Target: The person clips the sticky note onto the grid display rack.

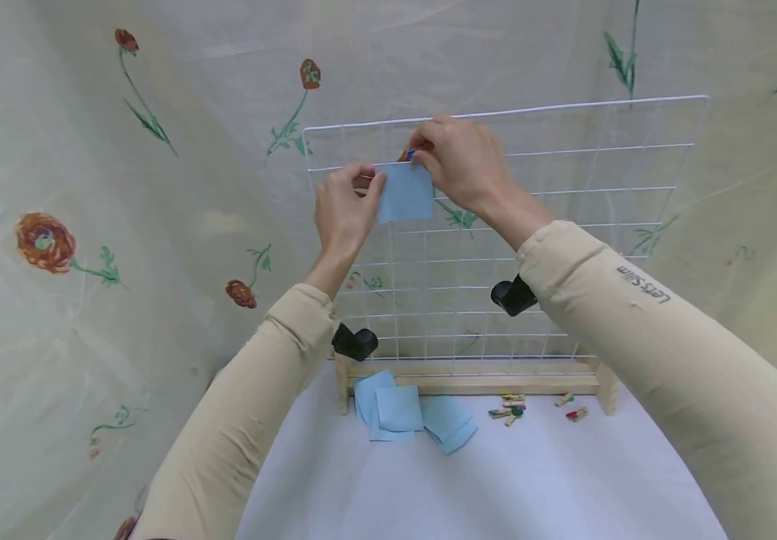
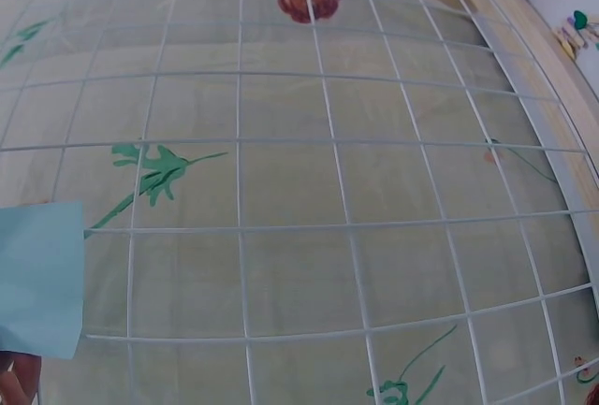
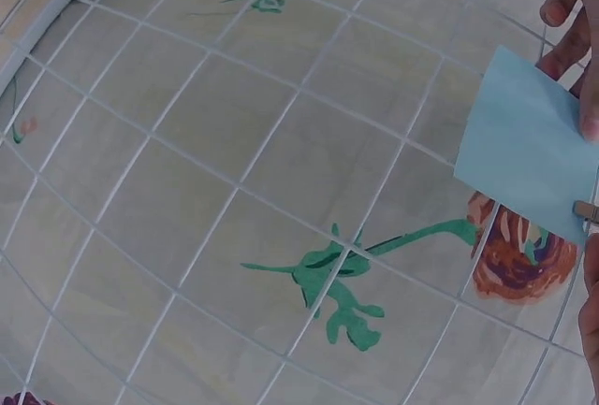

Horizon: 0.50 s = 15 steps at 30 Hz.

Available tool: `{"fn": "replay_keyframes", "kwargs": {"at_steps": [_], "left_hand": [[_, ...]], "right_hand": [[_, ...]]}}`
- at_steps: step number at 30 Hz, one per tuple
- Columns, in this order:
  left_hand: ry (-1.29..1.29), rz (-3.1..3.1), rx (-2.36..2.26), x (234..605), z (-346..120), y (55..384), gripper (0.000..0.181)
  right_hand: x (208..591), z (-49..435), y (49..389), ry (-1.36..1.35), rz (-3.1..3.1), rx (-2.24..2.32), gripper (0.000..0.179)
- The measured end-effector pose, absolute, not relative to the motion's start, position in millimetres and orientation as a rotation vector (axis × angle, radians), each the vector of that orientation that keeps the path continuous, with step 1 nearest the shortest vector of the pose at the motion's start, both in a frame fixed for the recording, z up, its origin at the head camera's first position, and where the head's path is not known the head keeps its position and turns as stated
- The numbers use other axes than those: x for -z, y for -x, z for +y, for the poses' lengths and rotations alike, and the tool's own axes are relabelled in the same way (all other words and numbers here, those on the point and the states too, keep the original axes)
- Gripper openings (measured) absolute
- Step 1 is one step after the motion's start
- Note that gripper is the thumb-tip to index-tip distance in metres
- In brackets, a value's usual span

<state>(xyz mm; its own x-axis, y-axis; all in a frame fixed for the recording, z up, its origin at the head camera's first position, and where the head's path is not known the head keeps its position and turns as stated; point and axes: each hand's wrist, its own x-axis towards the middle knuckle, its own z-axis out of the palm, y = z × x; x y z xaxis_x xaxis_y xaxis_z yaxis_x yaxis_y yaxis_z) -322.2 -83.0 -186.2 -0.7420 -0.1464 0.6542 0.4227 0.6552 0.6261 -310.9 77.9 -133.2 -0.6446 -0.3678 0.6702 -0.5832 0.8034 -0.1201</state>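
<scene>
A square light blue paper (image 1: 405,193) lies against the upper left of a white wire grid (image 1: 456,262). My left hand (image 1: 350,201) pinches the paper's left edge between thumb and fingers. At the paper's upper right, my right hand (image 1: 463,159) pinches a small clothespin (image 1: 410,155) with a blue decoration. In the right wrist view the tip of the wooden clothespin (image 3: 587,210) meets the edge of the paper (image 3: 524,143). Only a corner of the paper (image 2: 39,279) and a fingertip show in the left wrist view.
The grid stands in a wooden base (image 1: 476,384) on a white table (image 1: 469,487). Several blue papers (image 1: 398,409) lie in front of it on the left. Several decorated clothespins (image 1: 511,411) lie to their right. A flower-patterned cloth (image 1: 213,112) hangs behind.
</scene>
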Motion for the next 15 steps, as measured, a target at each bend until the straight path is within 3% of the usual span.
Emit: {"fn": "replay_keyframes", "kwargs": {"at_steps": [15], "left_hand": [[0.204,-2.187,1.031,185.0,-86.1,322.9,0.023]], "right_hand": [[138.2,84.2,313.5,-0.684,-2.274,-0.516,0.022]]}}
